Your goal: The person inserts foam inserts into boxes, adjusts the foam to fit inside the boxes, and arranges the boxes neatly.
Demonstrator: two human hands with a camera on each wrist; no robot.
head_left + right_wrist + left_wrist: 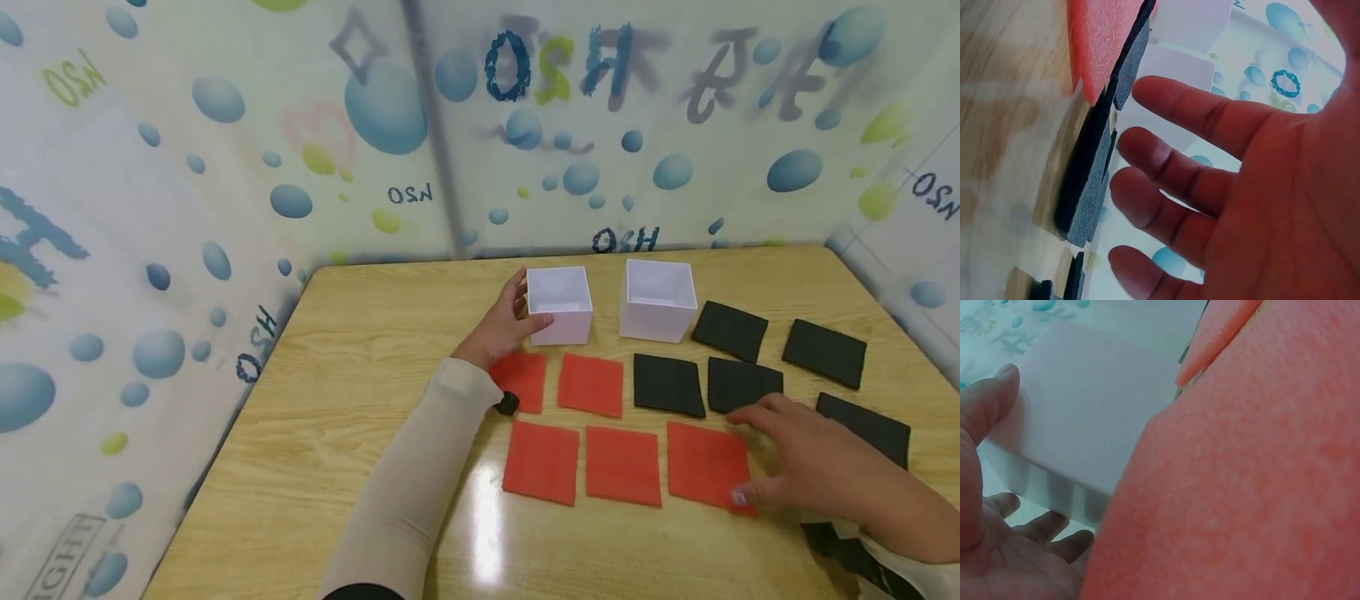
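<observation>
My left hand holds the left white open-topped box by its left side. Its thumb lies across the front face, and the other fingers stand along the side wall. Under that wrist, a red square sheet is partly covered. In the right foreground my right hand hovers with fingers spread and holds nothing. Its thumb overlaps the right edge of a red square, and its index fingertip is by the lower edge of a black square. The right wrist view shows a thick black piece beside the fingertips.
A second white box stands right of the first. More red squares lie in two rows in front of the boxes. Several black squares are spread to the right. A patterned curtain hangs behind the wooden table.
</observation>
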